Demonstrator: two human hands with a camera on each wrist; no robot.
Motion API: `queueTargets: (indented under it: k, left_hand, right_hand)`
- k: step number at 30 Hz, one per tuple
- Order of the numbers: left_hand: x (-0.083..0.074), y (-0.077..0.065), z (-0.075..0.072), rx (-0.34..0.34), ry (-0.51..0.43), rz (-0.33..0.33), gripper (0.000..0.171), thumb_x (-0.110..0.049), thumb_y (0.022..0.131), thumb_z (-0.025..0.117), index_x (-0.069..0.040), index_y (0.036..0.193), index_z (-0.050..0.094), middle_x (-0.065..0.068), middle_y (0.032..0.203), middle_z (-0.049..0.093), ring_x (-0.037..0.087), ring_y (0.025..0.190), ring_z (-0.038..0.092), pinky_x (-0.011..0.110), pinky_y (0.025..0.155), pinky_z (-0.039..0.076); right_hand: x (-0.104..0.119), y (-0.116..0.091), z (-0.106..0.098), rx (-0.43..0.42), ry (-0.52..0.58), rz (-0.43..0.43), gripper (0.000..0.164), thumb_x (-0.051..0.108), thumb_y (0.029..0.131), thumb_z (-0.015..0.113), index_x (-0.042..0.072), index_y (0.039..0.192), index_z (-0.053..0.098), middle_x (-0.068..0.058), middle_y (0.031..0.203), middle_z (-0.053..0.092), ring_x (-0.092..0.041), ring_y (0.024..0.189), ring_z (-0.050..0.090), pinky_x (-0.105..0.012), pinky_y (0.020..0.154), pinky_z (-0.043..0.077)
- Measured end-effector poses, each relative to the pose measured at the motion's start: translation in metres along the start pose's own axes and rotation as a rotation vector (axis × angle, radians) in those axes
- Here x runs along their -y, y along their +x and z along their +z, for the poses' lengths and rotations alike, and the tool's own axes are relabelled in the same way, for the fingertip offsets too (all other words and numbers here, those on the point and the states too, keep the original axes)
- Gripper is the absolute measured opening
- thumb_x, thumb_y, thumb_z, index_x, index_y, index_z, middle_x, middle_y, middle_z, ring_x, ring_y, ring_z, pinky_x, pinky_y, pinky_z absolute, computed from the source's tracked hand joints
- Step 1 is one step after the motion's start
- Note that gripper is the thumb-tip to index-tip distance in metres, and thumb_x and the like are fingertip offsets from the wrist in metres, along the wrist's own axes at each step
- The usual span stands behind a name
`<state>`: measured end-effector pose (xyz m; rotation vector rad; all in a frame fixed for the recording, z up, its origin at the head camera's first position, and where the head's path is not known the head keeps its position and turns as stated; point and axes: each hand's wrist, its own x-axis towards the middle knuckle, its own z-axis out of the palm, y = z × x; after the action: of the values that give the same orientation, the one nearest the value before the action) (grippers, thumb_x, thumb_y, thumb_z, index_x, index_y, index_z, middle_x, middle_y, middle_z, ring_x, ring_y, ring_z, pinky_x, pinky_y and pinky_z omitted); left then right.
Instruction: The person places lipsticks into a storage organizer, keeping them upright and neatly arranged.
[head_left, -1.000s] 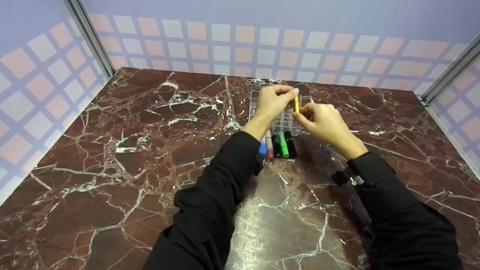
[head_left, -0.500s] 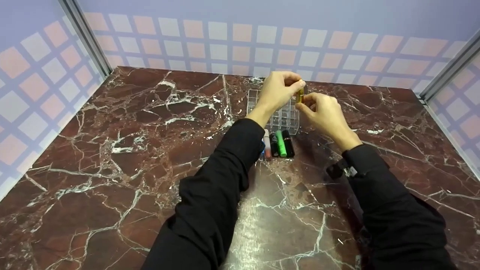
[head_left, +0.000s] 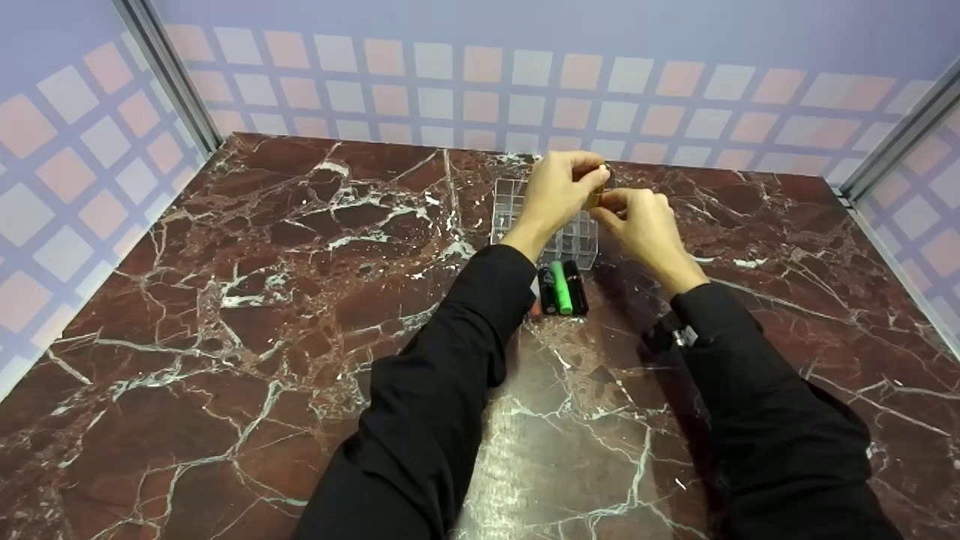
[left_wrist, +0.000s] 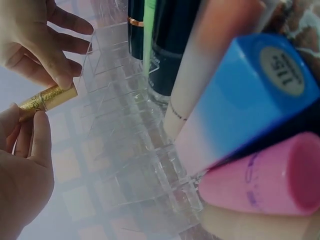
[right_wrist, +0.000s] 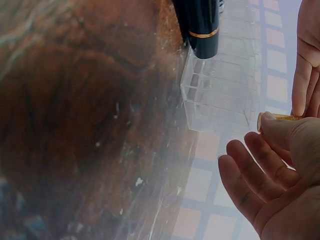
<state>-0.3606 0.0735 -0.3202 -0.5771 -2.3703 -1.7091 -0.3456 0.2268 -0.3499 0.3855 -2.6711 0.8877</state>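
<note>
A gold lipstick tube [left_wrist: 60, 96] is held in the air between both hands, over the far part of a clear divided organizer box [head_left: 583, 238]. My left hand [head_left: 556, 193] pinches its upper end in the head view. The right hand [head_left: 645, 225] pinches the lower end between thumb and fingertips, its other fingers loosely bent in the right wrist view. A thin seam crosses the tube in the left wrist view. Fingers cover most of the tube in the head view.
In front of the box lie a green tube [head_left: 561, 289], a black tube with a gold ring [right_wrist: 205, 34] and another black tube [head_left: 548, 291]. The left wrist view also has a white-and-red tube [left_wrist: 200, 65], a blue-pink box [left_wrist: 235, 95] and a pink tube [left_wrist: 250, 187]. Patterned walls enclose the marble table.
Both hands have moved slightly away from the person with the lipstick, rising and then lowering a little. Less of the tube shows between the fingers now. The left forearm has shifted right.
</note>
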Motion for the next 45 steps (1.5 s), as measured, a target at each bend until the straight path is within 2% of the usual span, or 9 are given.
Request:
queueTargets:
  k: [10,21,33,45]
  left_hand:
    - [0.005,-0.002,0.003,-0.009,0.044,0.010,0.025,-0.014,0.088,0.065,-0.006,0.113,0.066,0.000,0.107,0.068,0.004,0.091,0.060,0.010,0.080,0.045]
    - [0.016,-0.006,0.006,-0.029,0.080,0.016,0.023,-0.014,0.087,0.066,-0.006,0.109,0.068,0.000,0.101,0.069,0.005,0.085,0.061,0.012,0.076,0.046]
    - [0.015,-0.007,0.010,-0.032,0.176,-0.055,0.023,-0.017,0.088,0.066,-0.012,0.110,0.069,-0.003,0.104,0.068,0.004,0.087,0.060,0.012,0.078,0.045]
    - [0.019,-0.010,0.014,-0.049,0.152,-0.087,0.022,-0.015,0.087,0.067,-0.011,0.108,0.069,-0.003,0.101,0.069,0.004,0.086,0.061,0.012,0.077,0.046]
  right_hand:
    - [-0.002,0.000,0.005,-0.053,-0.025,-0.003,0.019,0.025,0.083,0.071,0.010,0.096,0.072,-0.007,0.092,0.071,-0.024,0.081,0.067,-0.041,0.074,0.053]
    - [-0.003,-0.001,0.007,-0.055,-0.019,0.001,0.022,0.028,0.080,0.074,0.010,0.094,0.072,-0.006,0.090,0.071,-0.021,0.076,0.066,-0.039,0.071,0.053]
    - [-0.003,-0.003,0.007,-0.062,-0.004,0.033,0.019,0.025,0.080,0.074,0.008,0.090,0.072,-0.008,0.085,0.071,-0.022,0.073,0.067,-0.038,0.069,0.053]
    - [-0.001,-0.004,0.006,-0.042,-0.017,0.065,0.019,0.025,0.082,0.072,0.009,0.093,0.071,-0.009,0.086,0.071,-0.022,0.070,0.067,-0.038,0.065,0.053]
